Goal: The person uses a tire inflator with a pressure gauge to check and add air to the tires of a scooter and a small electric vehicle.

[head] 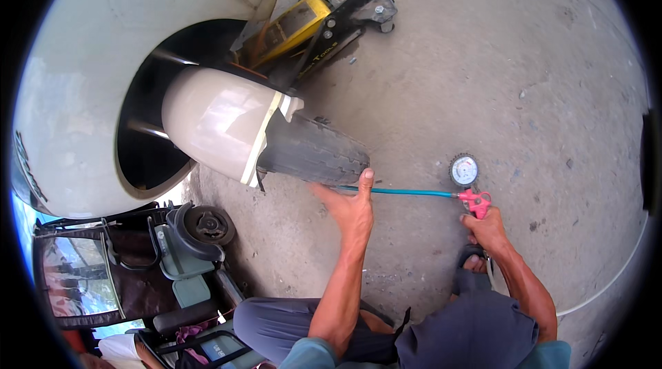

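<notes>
My right hand grips the pink handle of a tire inflator gun. The gun's round dial gauge faces up, just beyond the handle. From the gun a teal air hose runs left to the wheel's near side, where its end is hidden. My left hand is at the tire of a small vehicle's front wheel. Its thumb points up at the tread edge. The other fingers reach along the sidewall, blurred, and I cannot tell whether they hold the hose end. A cream fender with a broken edge covers the tire's upper part.
A pale vehicle body curves over the wheel. Beyond the fender stands a yellow and black floor jack. A three-wheeled vehicle is at the lower left, with a person's arm near it. A white hose crosses the concrete floor.
</notes>
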{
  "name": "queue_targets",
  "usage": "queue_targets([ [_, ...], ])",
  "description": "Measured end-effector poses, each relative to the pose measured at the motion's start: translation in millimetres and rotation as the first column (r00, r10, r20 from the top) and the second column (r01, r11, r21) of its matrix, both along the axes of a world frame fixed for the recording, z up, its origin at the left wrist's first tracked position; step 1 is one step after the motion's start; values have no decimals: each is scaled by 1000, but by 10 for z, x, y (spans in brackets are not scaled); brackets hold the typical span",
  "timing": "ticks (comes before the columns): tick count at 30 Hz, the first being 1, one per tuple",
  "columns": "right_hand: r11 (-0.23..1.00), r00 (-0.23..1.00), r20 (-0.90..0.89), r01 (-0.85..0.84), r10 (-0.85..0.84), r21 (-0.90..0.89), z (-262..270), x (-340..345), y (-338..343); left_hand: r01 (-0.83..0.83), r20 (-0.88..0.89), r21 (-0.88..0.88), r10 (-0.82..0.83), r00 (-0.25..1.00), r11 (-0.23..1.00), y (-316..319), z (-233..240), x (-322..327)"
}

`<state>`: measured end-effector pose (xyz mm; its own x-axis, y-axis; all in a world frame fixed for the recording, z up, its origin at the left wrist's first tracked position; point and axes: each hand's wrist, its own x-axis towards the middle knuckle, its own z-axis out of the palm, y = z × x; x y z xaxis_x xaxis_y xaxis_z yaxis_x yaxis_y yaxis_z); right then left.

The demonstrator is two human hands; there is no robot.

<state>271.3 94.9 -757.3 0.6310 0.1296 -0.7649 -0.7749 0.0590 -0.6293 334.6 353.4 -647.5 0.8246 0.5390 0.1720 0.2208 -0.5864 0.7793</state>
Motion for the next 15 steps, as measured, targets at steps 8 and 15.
queue_targets([
  [8, 1000, 999, -36, -4, 3, -28, 17, 8, -10, 72, 183, -59, -60, 981, 996, -36, 126, 100],
  [15, 1000, 1000, -11, 12, -12, -11, -13, 5, -18, 67, 176, -42, -59, 983, 997, 8, 77, 92],
])
